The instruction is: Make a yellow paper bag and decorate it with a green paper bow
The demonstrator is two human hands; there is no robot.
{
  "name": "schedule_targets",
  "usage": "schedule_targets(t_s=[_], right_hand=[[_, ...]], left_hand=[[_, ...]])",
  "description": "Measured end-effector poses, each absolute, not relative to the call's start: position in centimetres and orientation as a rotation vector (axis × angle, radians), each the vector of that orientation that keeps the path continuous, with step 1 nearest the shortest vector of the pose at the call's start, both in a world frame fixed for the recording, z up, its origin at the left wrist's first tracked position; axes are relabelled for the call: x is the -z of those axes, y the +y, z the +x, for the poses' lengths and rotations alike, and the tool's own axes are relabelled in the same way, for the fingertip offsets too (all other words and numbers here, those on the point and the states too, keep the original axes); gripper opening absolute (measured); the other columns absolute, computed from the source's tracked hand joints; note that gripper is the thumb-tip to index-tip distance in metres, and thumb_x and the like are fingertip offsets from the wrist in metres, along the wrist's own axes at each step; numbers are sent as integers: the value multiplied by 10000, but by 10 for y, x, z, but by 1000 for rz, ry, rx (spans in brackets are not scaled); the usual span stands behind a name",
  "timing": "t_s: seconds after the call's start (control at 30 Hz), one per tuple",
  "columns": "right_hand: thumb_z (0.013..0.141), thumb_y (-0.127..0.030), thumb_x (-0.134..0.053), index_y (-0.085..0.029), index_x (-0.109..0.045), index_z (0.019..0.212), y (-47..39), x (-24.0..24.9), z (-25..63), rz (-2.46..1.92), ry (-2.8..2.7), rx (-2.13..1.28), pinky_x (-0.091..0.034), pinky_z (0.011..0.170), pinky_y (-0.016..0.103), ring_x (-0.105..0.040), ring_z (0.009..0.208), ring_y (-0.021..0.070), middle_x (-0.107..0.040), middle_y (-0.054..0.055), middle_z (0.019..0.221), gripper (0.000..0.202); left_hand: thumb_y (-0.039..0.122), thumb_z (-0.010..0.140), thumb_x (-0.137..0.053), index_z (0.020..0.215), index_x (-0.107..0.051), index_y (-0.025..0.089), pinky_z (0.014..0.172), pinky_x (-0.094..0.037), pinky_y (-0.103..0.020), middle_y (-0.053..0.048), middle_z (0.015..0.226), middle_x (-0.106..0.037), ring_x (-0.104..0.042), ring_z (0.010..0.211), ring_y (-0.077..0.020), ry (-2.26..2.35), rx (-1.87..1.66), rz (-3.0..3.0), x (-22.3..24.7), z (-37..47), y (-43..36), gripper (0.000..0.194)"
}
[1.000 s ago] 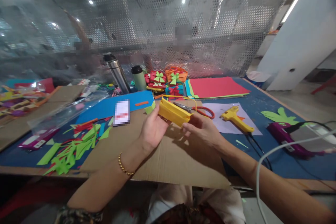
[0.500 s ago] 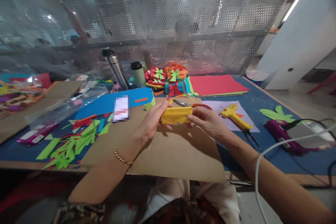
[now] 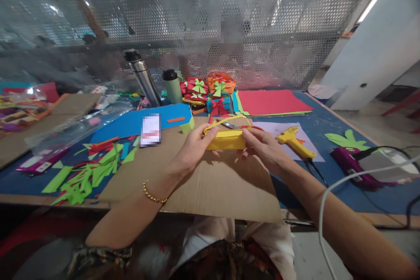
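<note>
Between my two hands is a small yellow paper bag (image 3: 226, 141), with a thin strip handle arching over its top. My left hand (image 3: 196, 145) grips its left end, thumb on the near upper edge. At the right end, my right hand (image 3: 261, 143) pinches the bag with thumb and fingers. The bag is held above a brown cardboard sheet (image 3: 203, 188). Just behind it lie scissors (image 3: 230, 126), partly hidden by the bag's handle. A yellow glue gun (image 3: 297, 142) rests on white paper to the right of my right hand.
Green and red paper scraps (image 3: 85, 175) lie at left. Behind stand a steel flask (image 3: 142, 76), a green bottle (image 3: 172, 87) and several finished paper bags with bows (image 3: 218, 87). Red sheets (image 3: 272, 101) are stacked at back right. A white cable (image 3: 328, 197) crosses at right.
The yellow bag has tipped, so its top and strip handle show more. My right hand has shifted its hold to the bag's upper right corner.
</note>
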State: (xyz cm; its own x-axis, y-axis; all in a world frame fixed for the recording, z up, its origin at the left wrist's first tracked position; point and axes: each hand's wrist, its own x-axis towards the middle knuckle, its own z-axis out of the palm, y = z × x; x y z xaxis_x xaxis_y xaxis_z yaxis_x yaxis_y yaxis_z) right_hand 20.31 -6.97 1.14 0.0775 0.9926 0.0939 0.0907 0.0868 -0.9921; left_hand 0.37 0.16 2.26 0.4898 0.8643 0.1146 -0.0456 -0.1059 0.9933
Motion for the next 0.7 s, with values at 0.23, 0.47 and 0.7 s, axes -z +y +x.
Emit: schedule_targets(t_s=[0.23,0.47,0.7], right_hand=[[747,-628,-787,-190,-685,808,-66,-8,202,-1271,-1121,-1086,-567,477,278,-579,492,125,-654,-1,663,454],[732,-695,-776,-190,-670,773,-68,-5,205,-1431,-1171,-975,-560,451,260,-611,478,139,-619,-13,601,518],[745,-837,-708,-196,-679,902,-66,-2,208,-1514,-1197,-997,-584,479,288,-683,530,191,-706,48,645,660]], left_hand=[[463,920,-721,1139,-625,169,574,-625,-249,-107,1093,-676,-685,877,-185,700,-827,1392,-20,5,-3,378],[247,955,-668,1086,-597,153,530,-576,-255,-75,962,-671,-652,685,-137,809,-759,1337,-11,14,-4,175],[217,902,-746,991,-641,147,678,-496,-236,-25,889,-658,-609,761,-118,878,-877,1447,-4,15,15,154]])
